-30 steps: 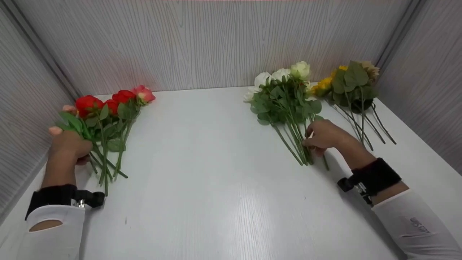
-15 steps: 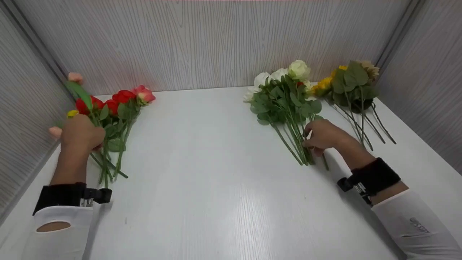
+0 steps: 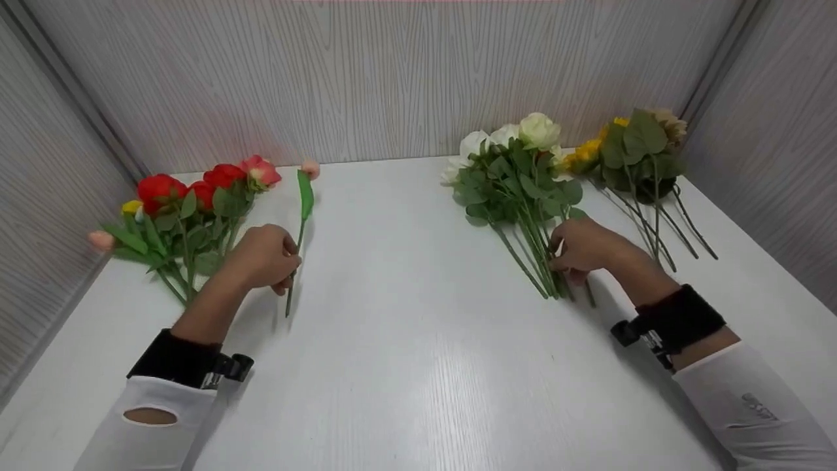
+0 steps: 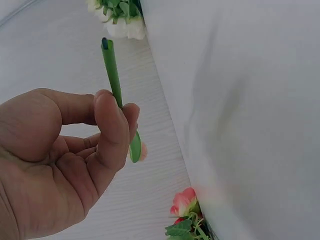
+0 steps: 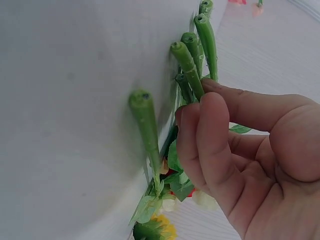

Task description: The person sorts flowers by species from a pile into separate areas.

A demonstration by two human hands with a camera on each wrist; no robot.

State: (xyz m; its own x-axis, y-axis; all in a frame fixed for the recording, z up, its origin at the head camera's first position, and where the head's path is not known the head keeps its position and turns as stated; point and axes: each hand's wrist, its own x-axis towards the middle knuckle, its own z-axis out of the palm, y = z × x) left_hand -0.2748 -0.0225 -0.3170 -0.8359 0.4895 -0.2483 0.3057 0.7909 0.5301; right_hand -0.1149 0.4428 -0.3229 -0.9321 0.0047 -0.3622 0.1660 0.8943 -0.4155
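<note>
My left hand (image 3: 265, 256) pinches the green stem of a pink tulip (image 3: 306, 196), whose bloom points toward the back wall. Close up in the left wrist view, the stem (image 4: 112, 72) runs between thumb and finger, cut end outward. On the right, my right hand (image 3: 584, 247) is at the stems of a bunch of white roses (image 3: 539, 129) lying on the table. The right wrist view has thumb and fingertips pinching one green stem (image 5: 187, 65) beside several others. One more stem (image 5: 146, 117) lies apart, nearer the camera.
At the left lie red flowers (image 3: 160, 190), a coral-pink flower (image 3: 260, 171), a yellow bloom (image 3: 131, 207) and another pink tulip (image 3: 101, 240). Yellow flowers (image 3: 584, 157) and a broad-leaved stem (image 3: 644, 137) lie at the far right. A grey wood-grain wall (image 3: 366, 78) closes the back.
My left hand has lifted the pink tulip out of the left pile and carried it right, onto the middle-left of the table. The right hand has stayed nearly still at the white rose stems.
</note>
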